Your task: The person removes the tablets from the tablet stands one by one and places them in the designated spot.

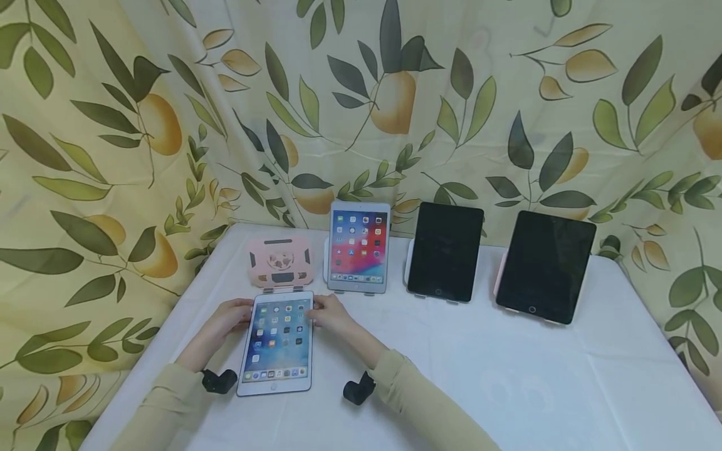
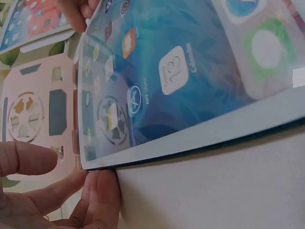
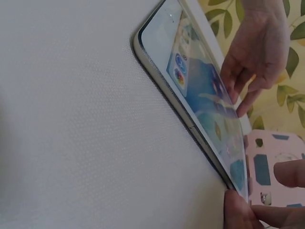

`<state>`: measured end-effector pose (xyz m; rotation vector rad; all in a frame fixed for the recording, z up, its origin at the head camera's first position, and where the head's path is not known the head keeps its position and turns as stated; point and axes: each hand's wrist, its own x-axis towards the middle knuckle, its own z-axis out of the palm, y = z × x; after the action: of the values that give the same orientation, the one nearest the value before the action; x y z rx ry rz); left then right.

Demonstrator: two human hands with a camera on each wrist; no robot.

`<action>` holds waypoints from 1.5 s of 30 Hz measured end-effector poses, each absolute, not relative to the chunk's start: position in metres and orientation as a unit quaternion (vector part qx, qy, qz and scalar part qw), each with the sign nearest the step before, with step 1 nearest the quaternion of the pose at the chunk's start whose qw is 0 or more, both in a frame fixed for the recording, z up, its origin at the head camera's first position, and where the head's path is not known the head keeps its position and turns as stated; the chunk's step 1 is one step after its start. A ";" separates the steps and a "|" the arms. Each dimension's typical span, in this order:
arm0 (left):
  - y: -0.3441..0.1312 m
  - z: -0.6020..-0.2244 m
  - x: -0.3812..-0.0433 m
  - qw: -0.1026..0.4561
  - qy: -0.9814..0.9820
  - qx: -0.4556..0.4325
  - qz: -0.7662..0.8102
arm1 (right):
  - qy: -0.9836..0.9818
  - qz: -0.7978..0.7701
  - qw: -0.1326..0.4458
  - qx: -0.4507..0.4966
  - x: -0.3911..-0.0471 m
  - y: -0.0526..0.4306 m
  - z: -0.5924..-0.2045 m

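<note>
A white tablet (image 1: 276,344) with a lit blue home screen lies on the white-covered table between the two hands. My left hand (image 1: 228,319) touches the upper left edge with its fingertips; in the left wrist view its thumb stands apart from the tablet. At the upper right edge, my right hand (image 1: 333,313) has its fingertips against the side. Its thumb is held off the tablet in the right wrist view. Just beyond the tablet's top edge stands a pink tablet stand (image 1: 280,262) with a round cut-out pattern.
To the right stand a white tablet with a red and blue screen (image 1: 359,247), a black-screened tablet (image 1: 445,252) and a larger dark tablet (image 1: 546,266), each propped on a stand. Black wrist cameras (image 1: 219,381) sit by the sleeves. A leaf-patterned curtain (image 1: 350,150) hangs behind the table (image 1: 479,376).
</note>
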<state>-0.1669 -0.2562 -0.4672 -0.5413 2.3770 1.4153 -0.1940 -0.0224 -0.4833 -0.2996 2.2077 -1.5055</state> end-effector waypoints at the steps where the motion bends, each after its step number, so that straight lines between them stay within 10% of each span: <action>1: -0.256 -0.468 -0.167 0.159 0.834 -0.190 0.493 | 0.801 -0.544 0.226 -0.108 -0.194 -0.021 -0.483; 13: -0.238 -0.469 -0.162 0.115 0.815 -0.207 0.529 | 0.781 -0.559 0.258 -0.101 -0.187 -0.005 -0.475; 45: -0.179 -0.451 -0.176 0.072 0.771 -0.164 0.611 | 0.787 -0.613 0.055 -0.041 -0.205 0.059 -0.471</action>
<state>-0.1758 -0.1788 -0.4510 -0.4924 2.3184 1.8363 -0.2052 0.0590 -0.4710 -0.1259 2.3912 -1.8607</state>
